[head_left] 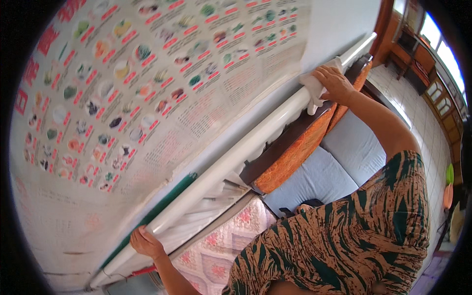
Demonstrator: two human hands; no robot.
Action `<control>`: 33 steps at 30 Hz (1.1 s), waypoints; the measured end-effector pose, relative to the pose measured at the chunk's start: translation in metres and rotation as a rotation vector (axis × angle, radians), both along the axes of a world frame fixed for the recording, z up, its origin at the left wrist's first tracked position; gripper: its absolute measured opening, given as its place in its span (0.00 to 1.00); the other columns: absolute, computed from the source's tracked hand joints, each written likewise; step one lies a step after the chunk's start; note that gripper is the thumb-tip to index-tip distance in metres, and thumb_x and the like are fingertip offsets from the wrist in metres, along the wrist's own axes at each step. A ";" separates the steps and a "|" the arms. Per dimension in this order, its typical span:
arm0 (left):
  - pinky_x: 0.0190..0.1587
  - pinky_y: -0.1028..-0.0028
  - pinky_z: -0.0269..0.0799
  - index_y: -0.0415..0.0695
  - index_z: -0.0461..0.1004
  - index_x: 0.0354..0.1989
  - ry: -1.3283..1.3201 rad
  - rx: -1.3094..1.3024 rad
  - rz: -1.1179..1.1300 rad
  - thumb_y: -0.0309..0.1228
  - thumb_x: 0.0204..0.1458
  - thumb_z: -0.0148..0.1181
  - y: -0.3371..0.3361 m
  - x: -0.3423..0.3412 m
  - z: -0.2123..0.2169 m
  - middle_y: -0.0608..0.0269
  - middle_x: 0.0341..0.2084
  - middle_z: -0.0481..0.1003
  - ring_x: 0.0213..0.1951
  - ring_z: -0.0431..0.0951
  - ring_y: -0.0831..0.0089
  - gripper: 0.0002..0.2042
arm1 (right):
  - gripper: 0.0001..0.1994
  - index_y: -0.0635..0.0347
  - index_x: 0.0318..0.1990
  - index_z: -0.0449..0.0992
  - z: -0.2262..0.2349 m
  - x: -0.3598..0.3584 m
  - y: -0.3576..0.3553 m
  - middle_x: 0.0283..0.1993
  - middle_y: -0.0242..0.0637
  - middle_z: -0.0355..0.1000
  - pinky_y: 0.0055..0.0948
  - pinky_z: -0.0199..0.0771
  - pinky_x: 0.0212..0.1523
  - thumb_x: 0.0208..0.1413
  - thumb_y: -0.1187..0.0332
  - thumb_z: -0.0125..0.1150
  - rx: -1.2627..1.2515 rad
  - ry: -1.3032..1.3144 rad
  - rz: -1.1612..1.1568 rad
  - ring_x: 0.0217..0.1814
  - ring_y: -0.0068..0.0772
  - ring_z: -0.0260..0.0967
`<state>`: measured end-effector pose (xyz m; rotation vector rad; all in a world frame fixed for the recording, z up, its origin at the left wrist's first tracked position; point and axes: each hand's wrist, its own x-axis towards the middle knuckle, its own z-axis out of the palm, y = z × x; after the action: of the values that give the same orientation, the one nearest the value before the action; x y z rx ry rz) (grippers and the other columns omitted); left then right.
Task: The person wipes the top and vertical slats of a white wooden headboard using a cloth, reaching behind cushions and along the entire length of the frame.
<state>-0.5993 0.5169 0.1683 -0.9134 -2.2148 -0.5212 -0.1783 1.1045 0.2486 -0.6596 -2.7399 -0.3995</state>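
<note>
A long glossy white pipe (231, 167) runs slantwise along the wall, from the lower left to the upper right. My left hand (146, 243) is closed around its lower part, fingers bent over the top. Farther up the pipe, my right hand (337, 84) presses a crumpled white cloth (313, 89) against it. The cloth wraps over the pipe and a loose end hangs below. Part of the cloth is hidden under my palm and fingers.
A large poster (123, 98) with small food pictures covers the wall. Beside the pipe stands a sofa with a dark wooden frame, an orange back (290, 157) and blue-grey cushions (314, 177). A flowered pink mat (231, 236) lies nearer. Wooden cabinets (437, 96) line the far right.
</note>
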 end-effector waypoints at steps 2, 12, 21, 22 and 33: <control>0.40 0.57 0.65 0.41 0.74 0.27 0.022 0.027 0.008 0.36 0.62 0.41 -0.001 0.005 -0.006 0.52 0.27 0.75 0.33 0.72 0.50 0.17 | 0.37 0.58 0.56 0.67 0.000 -0.012 -0.013 0.57 0.44 0.66 0.44 0.55 0.66 0.34 0.63 0.74 -0.021 -0.027 0.082 0.63 0.48 0.61; 0.39 0.59 0.65 0.44 0.77 0.25 0.088 0.033 -0.018 0.35 0.59 0.43 0.018 0.006 -0.001 0.56 0.26 0.76 0.31 0.73 0.53 0.16 | 0.36 0.59 0.49 0.69 0.006 -0.112 -0.120 0.43 0.38 0.71 0.39 0.64 0.54 0.30 0.53 0.75 -0.046 -0.154 0.518 0.48 0.41 0.69; 0.41 0.64 0.65 0.48 0.77 0.25 0.089 0.101 0.046 0.35 0.58 0.45 0.014 0.015 0.014 0.62 0.25 0.76 0.31 0.74 0.60 0.14 | 0.31 0.61 0.46 0.68 -0.005 -0.213 -0.254 0.37 0.37 0.71 0.34 0.65 0.45 0.36 0.52 0.71 -0.020 -0.113 0.714 0.41 0.37 0.71; 0.41 0.64 0.65 0.48 0.77 0.25 0.088 0.111 0.046 0.35 0.58 0.46 0.017 0.016 0.016 0.62 0.25 0.76 0.31 0.74 0.60 0.14 | 0.33 0.62 0.47 0.68 -0.006 -0.224 -0.269 0.39 0.37 0.71 0.35 0.65 0.45 0.37 0.51 0.71 -0.036 -0.141 0.715 0.43 0.36 0.71; 0.44 0.63 0.64 0.44 0.75 0.27 0.094 0.129 0.041 0.34 0.61 0.42 0.038 0.019 0.028 0.60 0.27 0.76 0.32 0.74 0.58 0.16 | 0.19 0.63 0.41 0.71 -0.016 -0.317 -0.394 0.33 0.35 0.71 0.31 0.63 0.42 0.44 0.61 0.62 -0.042 0.041 0.783 0.34 0.34 0.72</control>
<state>-0.5806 0.5553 0.1960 -0.8067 -2.0855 -0.5827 -0.4953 0.7105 0.2331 0.4059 -2.6985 -0.1339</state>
